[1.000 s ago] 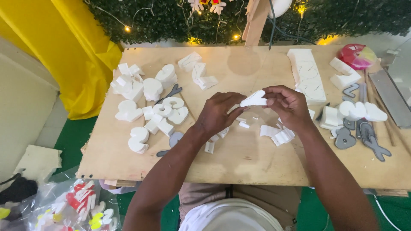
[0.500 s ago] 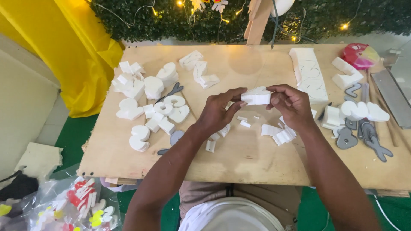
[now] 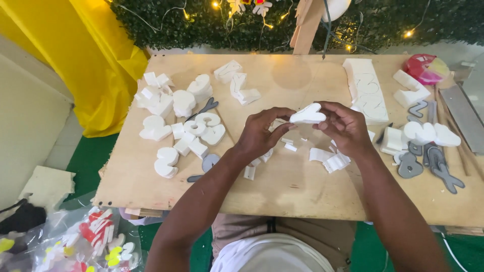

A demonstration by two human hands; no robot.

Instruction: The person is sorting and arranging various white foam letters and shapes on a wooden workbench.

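the left hand [image 3: 262,135] and right hand [image 3: 345,126] cover the ends of the white foam piece [image 3: 307,116], so how far the fingers wrap round it cannot be seen. several small foam scraps [image 3: 290,147] lie partly under the hands. the counter [image 3: 297,191] is cut off at the right edge, as is the grey metal strip [image 3: 466,118]. the person's lap and both upper arms run off the bottom edge. the clear bag of coloured shapes [image 3: 98,236] at lower left is blurred; they are perhaps foam cut-outs. pencil lines on the long foam slab [image 3: 365,90] are too faint to read.
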